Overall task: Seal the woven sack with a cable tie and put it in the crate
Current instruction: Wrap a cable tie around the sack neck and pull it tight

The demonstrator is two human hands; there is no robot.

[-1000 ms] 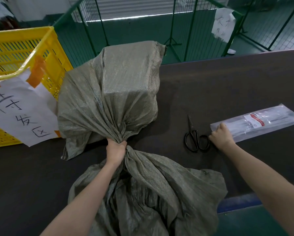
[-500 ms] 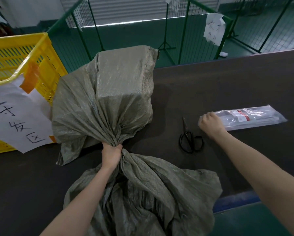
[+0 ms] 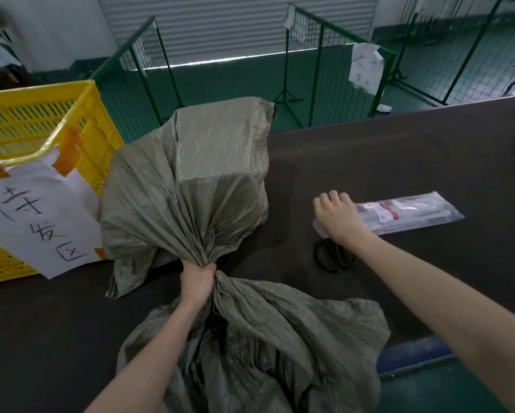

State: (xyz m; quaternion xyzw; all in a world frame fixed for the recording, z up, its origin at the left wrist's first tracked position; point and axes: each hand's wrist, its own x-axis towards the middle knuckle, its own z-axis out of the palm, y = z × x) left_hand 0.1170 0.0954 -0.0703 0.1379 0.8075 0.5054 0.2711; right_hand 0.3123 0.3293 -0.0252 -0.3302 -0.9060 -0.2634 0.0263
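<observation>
A grey-green woven sack [image 3: 202, 180] with a boxy load stands on the dark table [image 3: 399, 156]. Its loose mouth spreads toward me over the near edge. My left hand [image 3: 197, 281] is shut on the sack's gathered neck. My right hand [image 3: 338, 216] rests, fingers curled, on the left end of a clear packet of cable ties [image 3: 405, 213]; whether it grips the packet is unclear. The yellow slatted crate [image 3: 41, 126] stands at the left, beside the sack, with a white handwritten sheet [image 3: 35, 222] taped to its front.
Black scissors [image 3: 333, 256] lie just below my right wrist, partly hidden by it. Green wire fence panels [image 3: 318, 73] stand beyond the table's far edge, one with a paper sign [image 3: 366, 68]. A blue strip [image 3: 411, 353] edges the table at the near right.
My right hand moved up from beside the scissors onto the left end of the cable tie packet. My left hand kept its grip on the sack's neck. The camera shifted slightly.
</observation>
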